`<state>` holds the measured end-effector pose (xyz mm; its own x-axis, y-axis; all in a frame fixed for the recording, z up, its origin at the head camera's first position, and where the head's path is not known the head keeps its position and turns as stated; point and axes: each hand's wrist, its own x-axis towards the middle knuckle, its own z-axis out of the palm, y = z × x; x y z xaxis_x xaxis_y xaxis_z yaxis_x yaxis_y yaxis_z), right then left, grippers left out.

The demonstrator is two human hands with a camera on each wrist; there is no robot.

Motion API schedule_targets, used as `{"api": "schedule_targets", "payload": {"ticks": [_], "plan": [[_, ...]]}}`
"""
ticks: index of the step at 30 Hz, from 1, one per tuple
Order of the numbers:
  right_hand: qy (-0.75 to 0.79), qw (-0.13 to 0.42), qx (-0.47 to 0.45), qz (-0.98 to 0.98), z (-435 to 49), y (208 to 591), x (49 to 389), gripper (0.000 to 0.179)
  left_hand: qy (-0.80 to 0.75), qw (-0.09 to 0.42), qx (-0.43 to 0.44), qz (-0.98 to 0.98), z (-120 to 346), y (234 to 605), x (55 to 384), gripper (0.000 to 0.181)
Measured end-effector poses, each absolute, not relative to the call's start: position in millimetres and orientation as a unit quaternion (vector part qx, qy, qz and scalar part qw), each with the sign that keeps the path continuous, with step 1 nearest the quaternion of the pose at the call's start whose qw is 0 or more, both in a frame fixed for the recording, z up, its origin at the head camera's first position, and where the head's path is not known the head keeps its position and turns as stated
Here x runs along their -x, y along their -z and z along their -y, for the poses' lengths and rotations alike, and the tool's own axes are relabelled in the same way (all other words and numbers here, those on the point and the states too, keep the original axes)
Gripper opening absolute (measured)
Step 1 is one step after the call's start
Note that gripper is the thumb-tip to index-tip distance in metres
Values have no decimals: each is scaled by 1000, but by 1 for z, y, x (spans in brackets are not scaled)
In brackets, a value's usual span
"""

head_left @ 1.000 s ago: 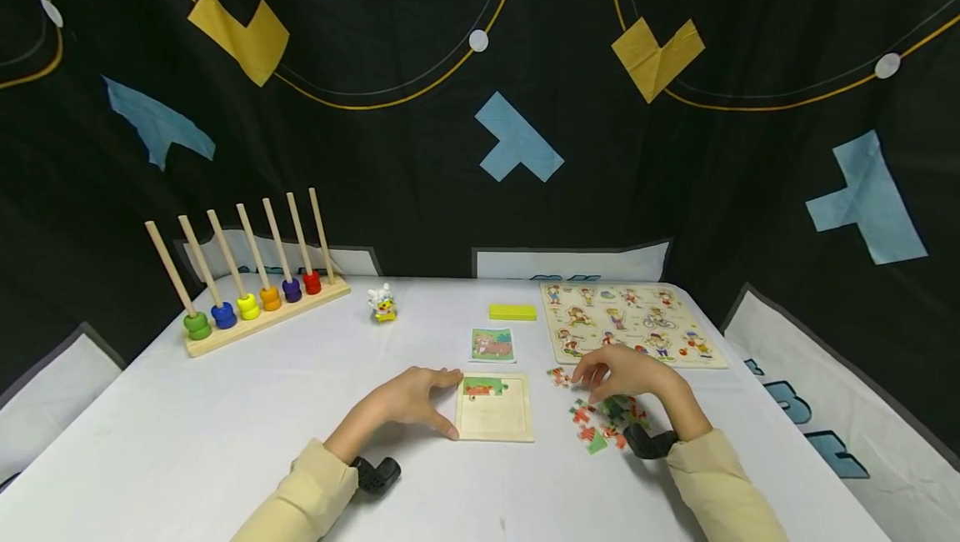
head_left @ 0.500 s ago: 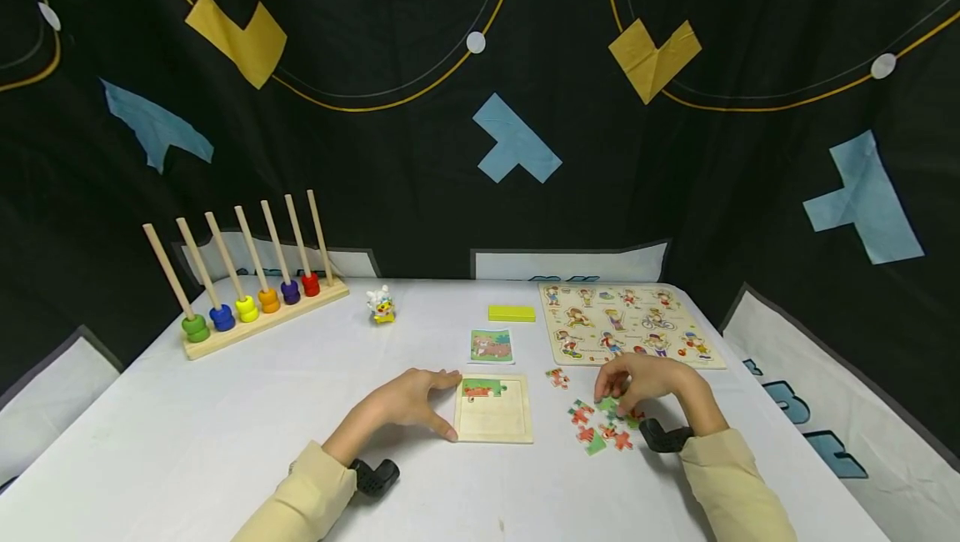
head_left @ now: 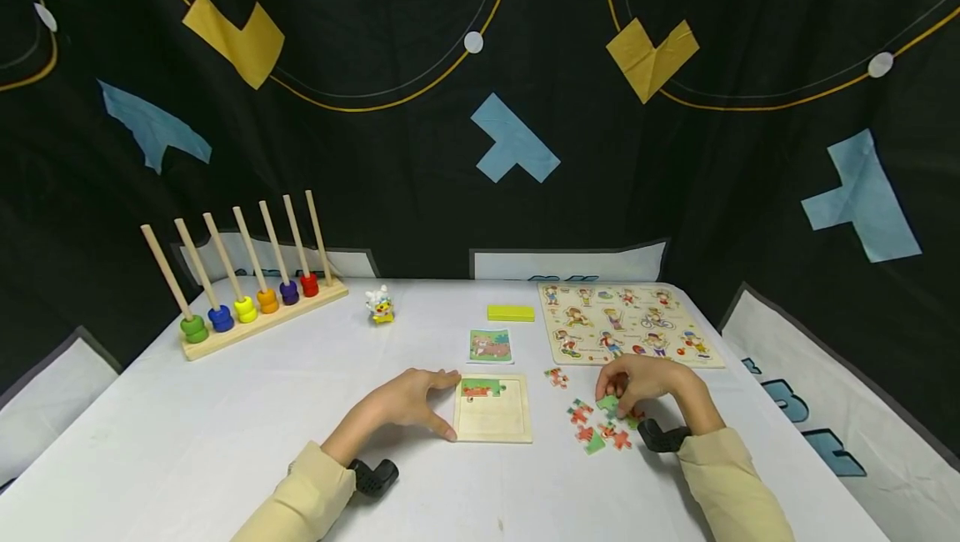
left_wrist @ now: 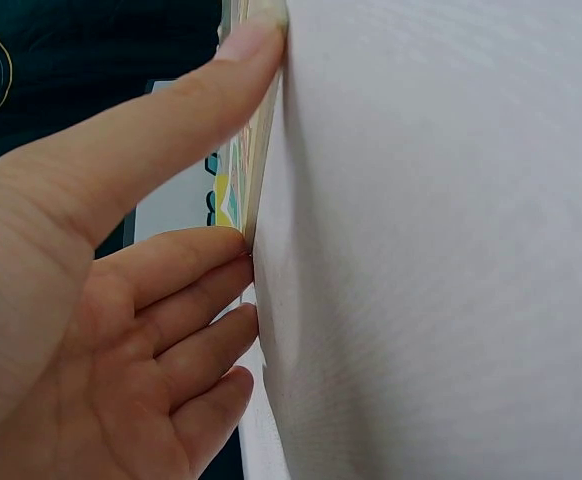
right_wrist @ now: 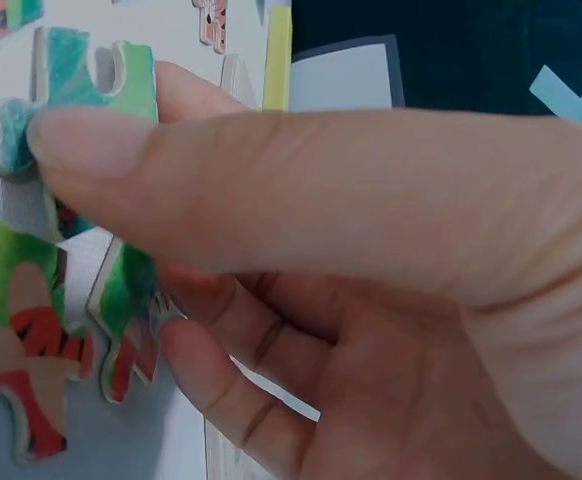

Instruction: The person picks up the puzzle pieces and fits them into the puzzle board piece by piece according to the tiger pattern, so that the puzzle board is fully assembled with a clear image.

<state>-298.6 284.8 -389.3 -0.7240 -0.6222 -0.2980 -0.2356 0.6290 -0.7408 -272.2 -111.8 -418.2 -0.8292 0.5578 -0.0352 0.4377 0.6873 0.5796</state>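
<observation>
My left hand (head_left: 412,398) touches the left side of a square wooden puzzle tray (head_left: 491,419), thumb by the near corner and fingertips by the far one. Joined jigsaw pieces (head_left: 478,388), green and red, lie in the tray's upper left. To the right, my right hand (head_left: 654,382) pinches a green and teal puzzle piece (right_wrist: 71,75) between thumb and finger, low over the pile. Several loose puzzle pieces (head_left: 592,435) in red and green lie around it. One red piece (head_left: 557,377) lies apart, nearer the tray.
A small picture card (head_left: 491,346) and a yellow block (head_left: 511,313) lie beyond the tray. A wooden board with cartoon figures (head_left: 630,321) is at the back right. At the back left stand a peg rack with coloured rings (head_left: 262,317) and a small white-and-yellow figurine (head_left: 380,305).
My right hand has moved right from near the separate red piece to the pile, and its fingers have come down on the green piece. The left hand has stayed at the tray.
</observation>
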Motion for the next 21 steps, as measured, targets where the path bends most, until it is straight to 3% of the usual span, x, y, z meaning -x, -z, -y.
{"api": "schedule_targets", "payload": {"ticks": [8, 15, 21], "plan": [[294, 219, 276, -889, -285, 387, 300, 14, -285, 107, -270, -913, 111, 418, 272, 93], [328, 209, 304, -869, -288, 386, 301, 13, -283, 108, -271, -914, 112, 418, 271, 93], [344, 157, 308, -873, -285, 386, 304, 11, -290, 106, -275, -911, 112, 417, 271, 93]]}}
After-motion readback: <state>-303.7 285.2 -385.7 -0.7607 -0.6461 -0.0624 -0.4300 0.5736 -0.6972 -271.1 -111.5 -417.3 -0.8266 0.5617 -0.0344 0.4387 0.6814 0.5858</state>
